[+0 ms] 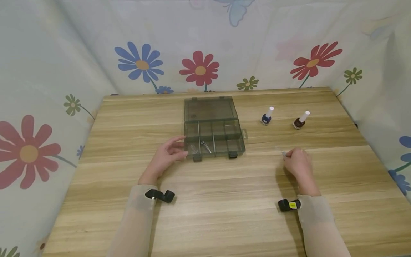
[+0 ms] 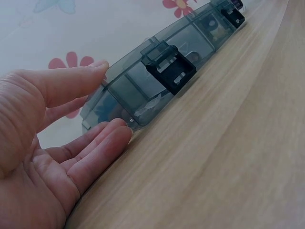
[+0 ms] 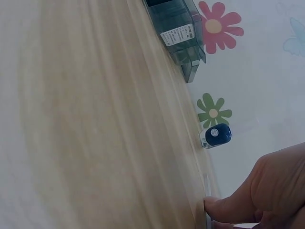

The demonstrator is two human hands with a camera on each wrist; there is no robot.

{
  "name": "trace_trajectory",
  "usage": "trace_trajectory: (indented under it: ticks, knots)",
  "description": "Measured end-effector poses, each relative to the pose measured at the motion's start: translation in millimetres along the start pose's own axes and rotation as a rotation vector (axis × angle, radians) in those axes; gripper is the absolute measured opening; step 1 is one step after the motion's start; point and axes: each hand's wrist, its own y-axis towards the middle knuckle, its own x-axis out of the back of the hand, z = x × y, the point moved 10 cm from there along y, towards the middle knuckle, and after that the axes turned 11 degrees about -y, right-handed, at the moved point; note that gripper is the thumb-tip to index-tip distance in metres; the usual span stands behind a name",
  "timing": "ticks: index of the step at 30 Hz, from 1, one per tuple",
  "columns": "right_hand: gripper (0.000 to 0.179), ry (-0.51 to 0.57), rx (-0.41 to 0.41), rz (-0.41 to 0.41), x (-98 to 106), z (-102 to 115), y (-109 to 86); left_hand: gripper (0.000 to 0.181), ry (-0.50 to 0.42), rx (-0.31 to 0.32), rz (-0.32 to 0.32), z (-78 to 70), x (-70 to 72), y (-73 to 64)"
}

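A translucent grey-green compartment box (image 1: 214, 137) lies with its lid (image 1: 210, 109) tilted back. At its left front corner, my left hand (image 1: 165, 155) touches the side with fairly straight, spread fingers. The left wrist view shows the thumb (image 2: 81, 85) by the upper edge and the other fingers lower down. Inside the box are a small silver metal tool (image 1: 206, 146) and some clear pieces (image 1: 193, 148). To the right of the box, my right hand (image 1: 298, 162) pinches a thin, pale strip-like item (image 3: 207, 183) just above the table; its exact kind is unclear.
Two nail polish bottles with white caps, one blue (image 1: 266, 117) and one dark brown (image 1: 299, 122), stand at the back right of the wooden table (image 1: 224, 214). A flower-printed curtain (image 1: 173, 43) hangs behind and along both sides.
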Motion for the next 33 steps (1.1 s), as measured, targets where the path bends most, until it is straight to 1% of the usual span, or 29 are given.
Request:
trace_trajectory:
  ticks: [4, 8, 11, 14, 18, 22, 25, 29, 33]
  knots:
    - [0.024, 0.002, 0.005, 0.015, -0.3, 0.4, 2.1, 0.062, 0.015, -0.007, 0.007, -10.5, -5.5, -4.6]
    - [0.025, -0.012, 0.023, 0.038, -1.5, 4.8, 3.7, 0.061, 0.014, -0.009, 0.004, -14.7, -6.3, -6.3]
    - [0.024, -0.033, 0.053, 0.03, -1.4, 10.1, 4.0, 0.061, 0.008, -0.011, 0.004, -15.2, -5.9, -6.5]
    - [0.021, -0.018, 0.073, 0.018, -0.7, 13.5, 3.9, 0.062, 0.002, -0.01, 0.006, -13.4, -5.2, -5.9]
    - [0.018, 0.049, 0.092, 0.01, 1.2, 17.3, 4.9, 0.062, -0.004, -0.009, 0.01, -11.1, -4.9, -5.3]
    - [0.017, 0.096, 0.116, -0.018, 6.6, 26.3, 6.3, 0.062, 0.0, -0.004, 0.01, -9.8, -5.0, -4.5]
    - [0.014, 0.123, 0.137, -0.035, 10.1, 36.8, 6.2, 0.063, -0.009, 0.003, 0.008, -3.1, -2.1, -1.1]
    - [0.012, 0.139, 0.178, -0.045, 12.7, 56.0, 5.4, 0.064, -0.016, 0.003, -0.002, 7.6, 2.9, 3.3]
    - [0.011, 0.154, 0.219, -0.043, 12.2, 76.9, 5.1, 0.064, 0.0, -0.003, -0.013, 10.4, 5.0, 3.5]
